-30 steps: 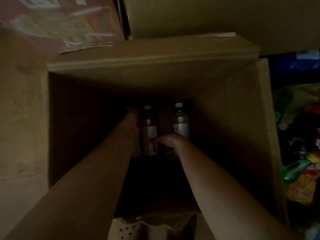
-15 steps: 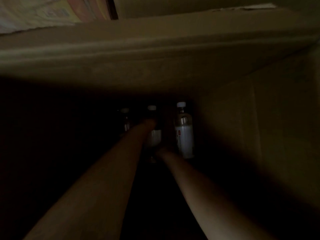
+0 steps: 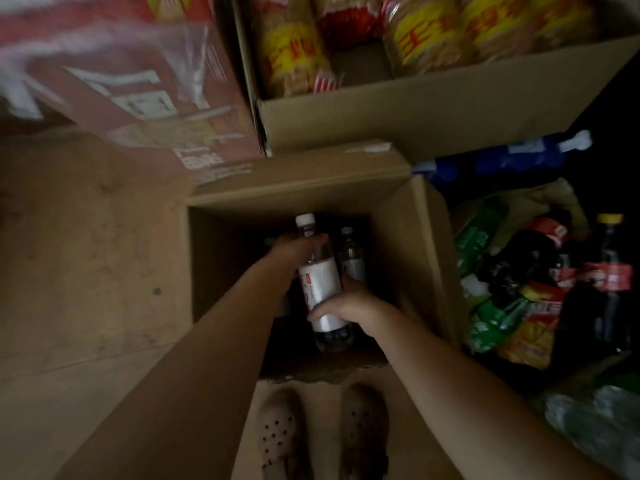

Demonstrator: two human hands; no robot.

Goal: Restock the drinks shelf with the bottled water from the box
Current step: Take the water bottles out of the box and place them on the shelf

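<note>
while hands (image 3: 325, 271) grip bottle (image 3: 320, 282), box (image 3: 420, 244) sits on floor (image 3: 86, 254).

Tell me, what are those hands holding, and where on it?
Both grip one clear plastic water bottle with a white label: the left hand round its shoulder below the cap, the right hand round the lower label.
</note>
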